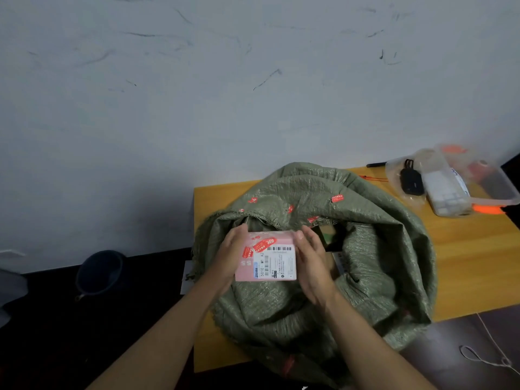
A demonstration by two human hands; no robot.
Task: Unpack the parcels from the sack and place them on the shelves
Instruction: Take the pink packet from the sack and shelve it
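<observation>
Above the open green sack [323, 243] on the wooden table [472, 266], left hand [230, 256] at nine o'clock and right hand [312, 258] at three o'clock grasp a pink parcel [266, 256]

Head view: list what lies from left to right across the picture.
dark bucket on the floor → left hand → pink parcel → right hand → black pouch in a clear bag → clear plastic box. The green sack spans the middle, so it is left out.

wooden table [464, 266] against the wall carries an open green woven sack [365, 249], a clear lidded container [484, 178] and a bagged black item [411, 181].
</observation>
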